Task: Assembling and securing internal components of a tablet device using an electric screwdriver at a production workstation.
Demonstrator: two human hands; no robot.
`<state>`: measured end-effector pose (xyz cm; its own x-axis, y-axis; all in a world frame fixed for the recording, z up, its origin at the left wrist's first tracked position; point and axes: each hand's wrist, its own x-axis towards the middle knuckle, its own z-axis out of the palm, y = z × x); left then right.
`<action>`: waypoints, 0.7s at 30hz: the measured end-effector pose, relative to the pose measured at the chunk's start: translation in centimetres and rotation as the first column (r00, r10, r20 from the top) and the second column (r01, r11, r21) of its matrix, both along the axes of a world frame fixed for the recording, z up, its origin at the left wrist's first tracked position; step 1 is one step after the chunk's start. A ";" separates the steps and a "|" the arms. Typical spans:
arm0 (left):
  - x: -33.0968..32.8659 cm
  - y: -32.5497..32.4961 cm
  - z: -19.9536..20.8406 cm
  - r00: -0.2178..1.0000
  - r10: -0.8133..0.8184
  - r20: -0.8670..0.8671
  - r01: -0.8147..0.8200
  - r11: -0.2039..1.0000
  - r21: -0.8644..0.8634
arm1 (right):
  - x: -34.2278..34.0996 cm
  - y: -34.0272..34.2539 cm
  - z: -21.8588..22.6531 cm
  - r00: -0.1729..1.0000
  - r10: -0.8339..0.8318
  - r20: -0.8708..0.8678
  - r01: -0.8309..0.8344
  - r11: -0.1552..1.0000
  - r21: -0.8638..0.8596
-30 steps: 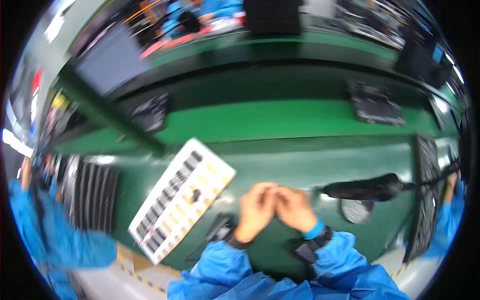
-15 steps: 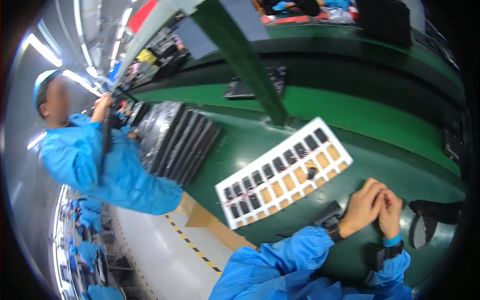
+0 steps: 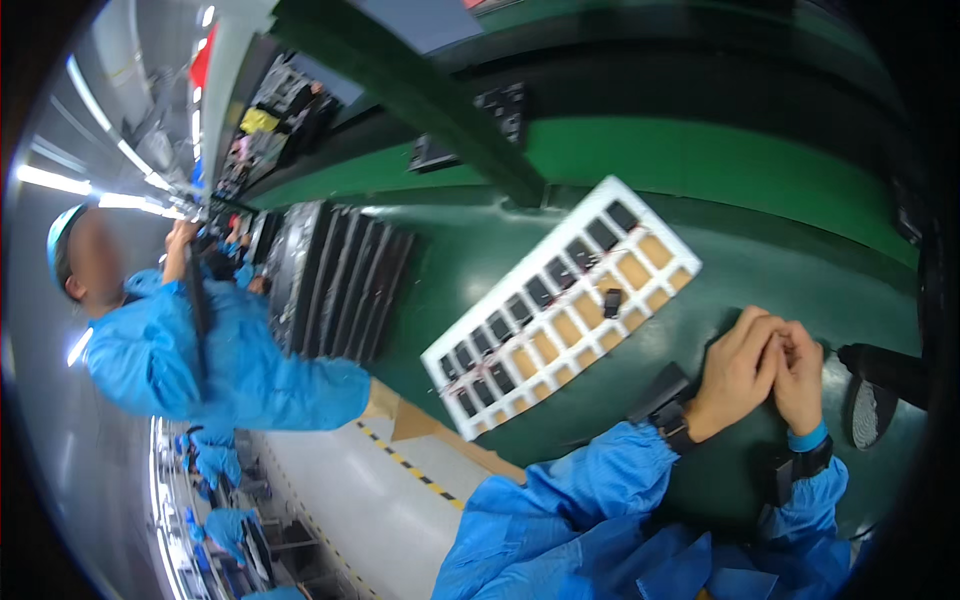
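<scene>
My left hand (image 3: pixel 737 370) and my right hand (image 3: pixel 799 382) meet above the green table (image 3: pixel 560 455), to the right of a white foam tray. Their fingers are curled, with the fingertips pressed together. Whatever lies between them is hidden. Small black rectangular parts with thin wires fill the far row of the tray (image 3: pixel 522 277) and a few near slots at its left end. Other near slots show a brown bottom. One black part (image 3: pixel 612 303) sits askew across the near slots. Both wrists carry black strapped devices over blue sleeves.
A black handle-like object (image 3: pixel 885 370) with a grey mesh piece (image 3: pixel 868 412) lies right of my hands. Black trays (image 3: pixel 340 280) are stacked at left, beside a co-worker in blue (image 3: pixel 230 350). A green post (image 3: pixel 410 95) rises behind the foam tray. Cardboard (image 3: pixel 430 430) edges the table.
The view has shifted, so the tray sits higher in the picture. My hands stay together with fingers curled, and the tray's parts look the same.
</scene>
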<state>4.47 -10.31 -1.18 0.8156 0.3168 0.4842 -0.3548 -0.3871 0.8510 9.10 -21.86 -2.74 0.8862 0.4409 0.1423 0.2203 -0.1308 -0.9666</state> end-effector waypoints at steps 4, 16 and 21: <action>0.6 0.2 -0.9 0.998 0.001 -0.061 -0.001 1.000 0.001 | 0.8 0.1 -0.8 0.998 0.003 0.057 0.003 0.995 -0.096; 2.2 0.3 2.8 0.974 -0.113 -0.197 0.088 0.987 -0.132 | 0.5 -0.3 -0.7 0.991 0.048 0.128 -0.052 0.998 0.034; 13.4 -2.4 6.1 0.806 -0.429 -0.407 0.299 0.890 -0.346 | 0.2 -1.5 -0.2 0.994 0.063 0.094 -0.069 0.996 0.057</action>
<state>17.83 -12.72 4.93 0.9995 0.0081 -0.0320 0.0325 -0.0583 0.9978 9.31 -23.39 -2.95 0.8375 0.4861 0.2495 0.3145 -0.0555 -0.9476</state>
